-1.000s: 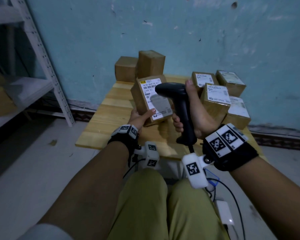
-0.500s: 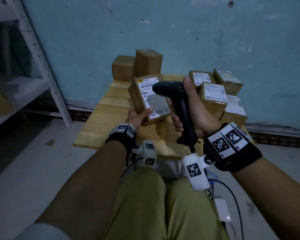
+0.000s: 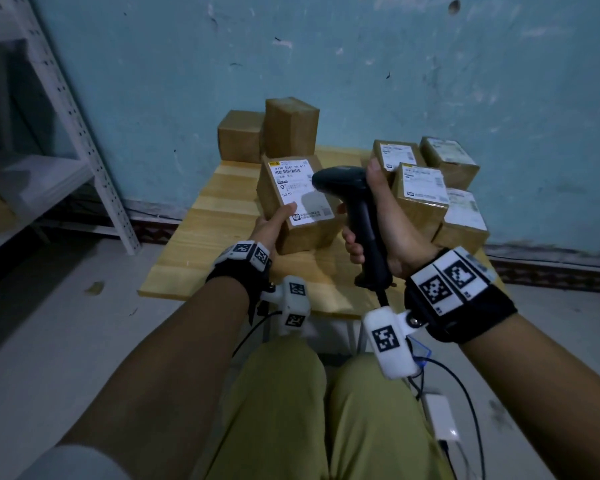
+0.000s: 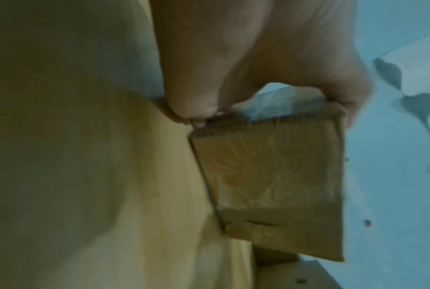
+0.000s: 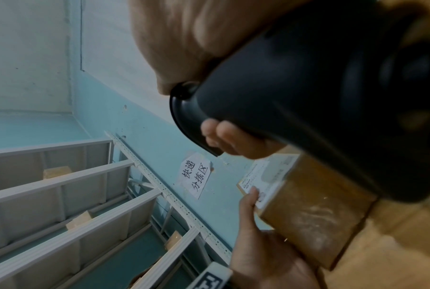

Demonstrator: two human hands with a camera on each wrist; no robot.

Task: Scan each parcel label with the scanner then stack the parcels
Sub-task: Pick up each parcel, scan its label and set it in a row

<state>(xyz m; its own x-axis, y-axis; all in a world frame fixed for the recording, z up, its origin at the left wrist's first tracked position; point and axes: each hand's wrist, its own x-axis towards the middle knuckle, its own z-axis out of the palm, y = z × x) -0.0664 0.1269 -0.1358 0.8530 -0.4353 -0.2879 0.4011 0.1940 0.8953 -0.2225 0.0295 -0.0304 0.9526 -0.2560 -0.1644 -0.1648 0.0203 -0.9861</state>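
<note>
My left hand grips a brown parcel from its near end, thumb on the white label, which faces up and toward me. The parcel is tilted above the wooden table. In the left wrist view the fingers clamp the parcel's top edge, its taped end facing the camera. My right hand holds the black scanner by its handle, head pointing left over the label. The right wrist view shows the scanner head above the labelled parcel.
Several labelled parcels sit in a cluster at the table's right. Two plain brown parcels stand at the back left against the blue wall. A white metal shelf rack stands left. A cable hangs near my knees.
The parcel and the scanner have stayed close together, shifting only slightly as my head moved. Both grips are unchanged.
</note>
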